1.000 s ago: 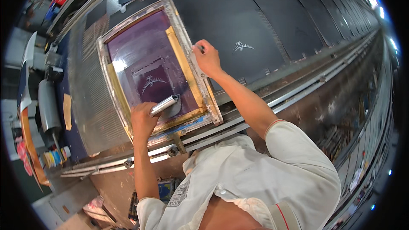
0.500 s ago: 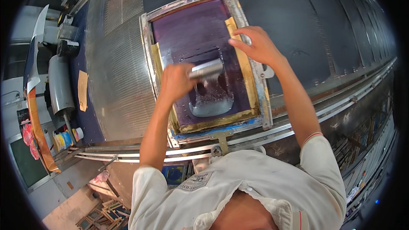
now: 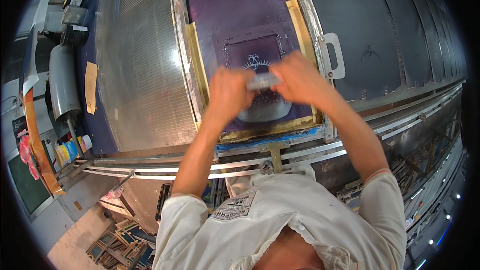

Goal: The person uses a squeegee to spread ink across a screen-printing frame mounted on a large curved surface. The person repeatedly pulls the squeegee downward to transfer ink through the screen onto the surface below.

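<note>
A silver squeegee [image 3: 262, 82] spans the gap between my two hands, over the purple mesh [image 3: 235, 12] of a printing screen. My left hand [image 3: 227, 90] is closed around its left end, and my right hand [image 3: 300, 79] grips the other end; both are blurred. Just beyond the squeegee, a pale sunburst-like design [image 3: 256, 61] shows in the mesh. Glossy ink [image 3: 265, 114] lies on the near side, in a rounded patch. The worn screen frame [image 3: 181, 50] has yellowish tape [image 3: 300, 22] along its inner sides. My fingers hide the squeegee's ends.
A metal handle [image 3: 336, 56] sticks out from the frame's right side. Dark sheets [image 3: 357, 15] cover the table to the right, one bearing a faint printed design. Metal rails [image 3: 345, 153] run along the near edge. At left stands a grey cylindrical tool [image 3: 66, 82] near several containers.
My right hand has left the frame's right side and taken hold of the squeegee, which only my left hand held before. The squeegee is now level and nearer the ink patch's near end.
</note>
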Available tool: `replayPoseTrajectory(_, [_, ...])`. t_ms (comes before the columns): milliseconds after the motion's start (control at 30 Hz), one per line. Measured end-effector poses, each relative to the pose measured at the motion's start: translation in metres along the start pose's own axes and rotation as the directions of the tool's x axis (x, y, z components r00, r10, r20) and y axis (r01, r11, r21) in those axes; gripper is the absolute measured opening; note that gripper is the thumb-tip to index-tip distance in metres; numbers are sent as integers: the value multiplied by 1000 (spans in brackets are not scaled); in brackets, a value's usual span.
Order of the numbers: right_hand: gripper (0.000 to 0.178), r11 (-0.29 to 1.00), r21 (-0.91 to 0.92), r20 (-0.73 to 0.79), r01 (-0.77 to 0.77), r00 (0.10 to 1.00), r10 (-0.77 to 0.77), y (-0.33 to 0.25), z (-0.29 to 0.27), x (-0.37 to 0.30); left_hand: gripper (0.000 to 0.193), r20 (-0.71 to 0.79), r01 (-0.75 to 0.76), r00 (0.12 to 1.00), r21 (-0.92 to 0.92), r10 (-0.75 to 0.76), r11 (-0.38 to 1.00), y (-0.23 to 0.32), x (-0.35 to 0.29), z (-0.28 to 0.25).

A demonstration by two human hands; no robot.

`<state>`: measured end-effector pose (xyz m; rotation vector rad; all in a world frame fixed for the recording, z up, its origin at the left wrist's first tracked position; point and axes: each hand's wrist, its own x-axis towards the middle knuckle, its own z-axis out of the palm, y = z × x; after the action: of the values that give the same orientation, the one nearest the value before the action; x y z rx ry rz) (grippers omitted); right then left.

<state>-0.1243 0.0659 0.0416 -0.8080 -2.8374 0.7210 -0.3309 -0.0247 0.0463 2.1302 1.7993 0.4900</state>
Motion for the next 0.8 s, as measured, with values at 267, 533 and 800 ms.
replayPoseTrajectory(267, [22,998,34,20,61,998,-62,-16,-18,4,18,37,81,996,27,-82,996,10,-11,-28])
replayPoseTrajectory(533, [20,995,26,68,-94,993,92,31,-38,85,12,-23,76,997,-8,-76,997,-41,74,-35])
replayPoseTrajectory(800, [31,997,-27,-200,69,977,-73,-26,14,-32,37,-209,6,978,112,18,994,27,-47,12])
